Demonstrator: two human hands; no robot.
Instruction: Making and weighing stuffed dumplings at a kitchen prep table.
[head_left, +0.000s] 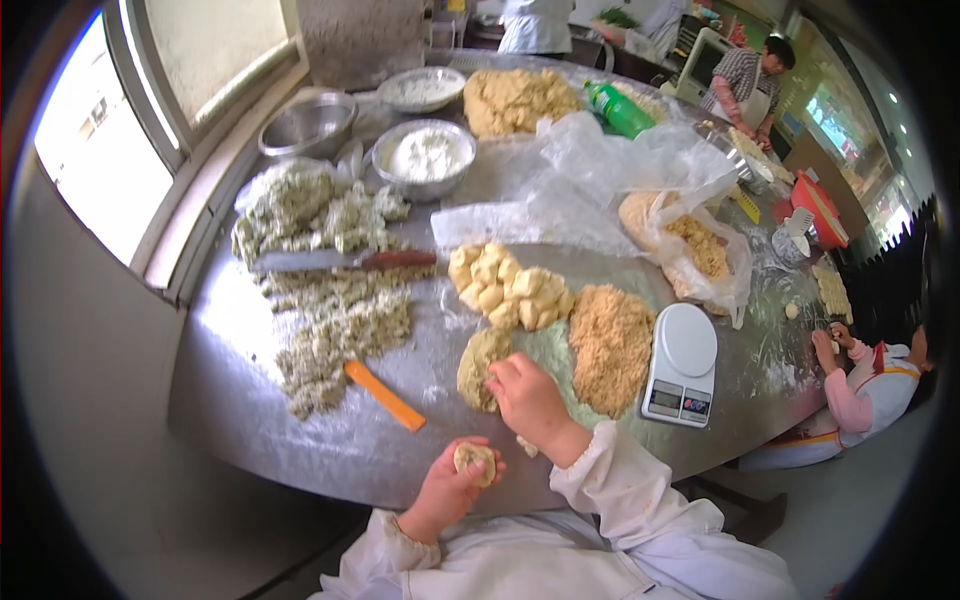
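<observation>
My left hand, near the table's front edge, holds a small dough wrapper with its thumb pressed into the middle. My right hand is at the right side of a greenish filling lump, fingertips bent against it; whether they pinch any of it is hidden. Pale dough pieces are heaped just behind that lump. To its right lie a crumbly orange-brown mound and a white digital kitchen scale. An orange scraper strip rests on the left, beside a spread of green-flecked dough-like mixture.
A knife lies across the green-flecked mixture. Behind stand metal bowls, one with white flour, a big dough mass, a green bottle and plastic bags. Two people work along the steel table's right side; another stands at the back.
</observation>
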